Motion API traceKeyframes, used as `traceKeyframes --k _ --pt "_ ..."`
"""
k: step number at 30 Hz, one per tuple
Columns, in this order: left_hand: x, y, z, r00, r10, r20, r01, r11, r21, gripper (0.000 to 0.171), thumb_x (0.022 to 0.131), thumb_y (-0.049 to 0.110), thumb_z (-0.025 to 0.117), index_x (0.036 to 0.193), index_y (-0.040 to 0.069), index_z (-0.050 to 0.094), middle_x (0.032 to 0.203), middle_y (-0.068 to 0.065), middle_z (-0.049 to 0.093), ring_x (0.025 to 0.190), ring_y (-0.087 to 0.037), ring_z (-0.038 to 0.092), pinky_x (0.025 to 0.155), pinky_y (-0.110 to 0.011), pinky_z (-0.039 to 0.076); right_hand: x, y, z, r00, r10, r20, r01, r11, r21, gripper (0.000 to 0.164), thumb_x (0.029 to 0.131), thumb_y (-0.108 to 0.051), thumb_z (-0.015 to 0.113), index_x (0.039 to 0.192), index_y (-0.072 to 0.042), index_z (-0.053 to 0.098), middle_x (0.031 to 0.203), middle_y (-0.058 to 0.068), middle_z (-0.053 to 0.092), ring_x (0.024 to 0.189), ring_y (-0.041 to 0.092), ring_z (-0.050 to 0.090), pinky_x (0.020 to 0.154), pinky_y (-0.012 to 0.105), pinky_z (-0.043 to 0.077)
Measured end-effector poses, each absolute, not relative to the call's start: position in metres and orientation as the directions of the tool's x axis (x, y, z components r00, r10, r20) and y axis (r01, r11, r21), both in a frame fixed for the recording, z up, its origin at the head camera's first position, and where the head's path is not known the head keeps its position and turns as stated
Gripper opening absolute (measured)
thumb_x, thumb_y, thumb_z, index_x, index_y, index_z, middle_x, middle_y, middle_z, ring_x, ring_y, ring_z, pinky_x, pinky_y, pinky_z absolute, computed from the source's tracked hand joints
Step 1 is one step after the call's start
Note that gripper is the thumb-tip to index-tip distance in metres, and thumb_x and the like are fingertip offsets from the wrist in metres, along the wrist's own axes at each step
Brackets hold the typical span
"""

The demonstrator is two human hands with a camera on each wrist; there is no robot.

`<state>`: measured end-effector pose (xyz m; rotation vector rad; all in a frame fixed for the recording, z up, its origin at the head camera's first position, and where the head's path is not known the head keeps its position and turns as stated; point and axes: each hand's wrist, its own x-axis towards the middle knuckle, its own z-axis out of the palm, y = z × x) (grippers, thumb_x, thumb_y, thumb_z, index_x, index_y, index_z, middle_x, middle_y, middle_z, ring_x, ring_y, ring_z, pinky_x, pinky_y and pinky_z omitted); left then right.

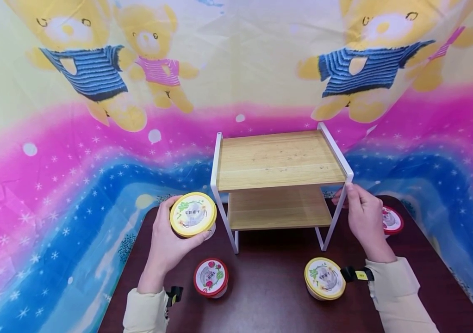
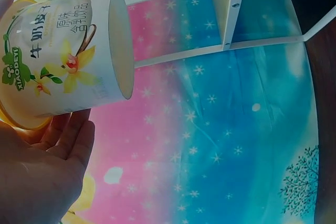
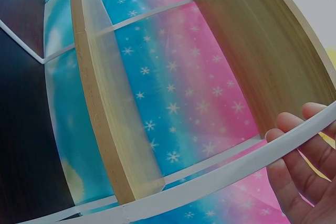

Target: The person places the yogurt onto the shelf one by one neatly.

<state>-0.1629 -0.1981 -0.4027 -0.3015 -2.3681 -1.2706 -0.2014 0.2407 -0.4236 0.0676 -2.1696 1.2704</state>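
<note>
Yellow-lidded white round paper tub [image 1: 193, 215] held in left hand [image 1: 168, 244], above counter [image 1: 261, 300] near back-left corner. Right hand [image 1: 363, 219] grips white-framed two-tier wood-board shelf [image 1: 278, 159] by front right upright.

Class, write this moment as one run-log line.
left hand: holds yellow-lidded cup, raised | right hand: grips shelf frame | table: three more lidded cups

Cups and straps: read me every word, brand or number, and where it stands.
"XIAODEYI": green logo on the held cup.
"牛奶皮子": large, same cup.
"原味 含乳饮品": smaller, same cup.
Too small or blurred: lettering on the yellow lids, red lids and the wrist straps' yellow tags.
</note>
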Motion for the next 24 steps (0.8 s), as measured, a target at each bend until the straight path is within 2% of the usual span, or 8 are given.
traceKeyframes --k 24 --pt "-0.158 -0.182 -0.399 -0.885 0.065 0.461 0.430 0.496 0.754 0.099 0.062 0.031 0.099 0.143 0.021 0.043 0.131 0.008 0.053 0.119 -0.012 0.051 0.085 -0.041 0.058 -0.202 0.240 -0.423 -0.812 0.257 0.524 -0.328 0.542 -0.774 0.044 0.110 -0.033 0.046 0.094 0.000 0.071 0.089 0.014 0.074 0.076 -0.007 0.066 0.074 0.009 0.050"
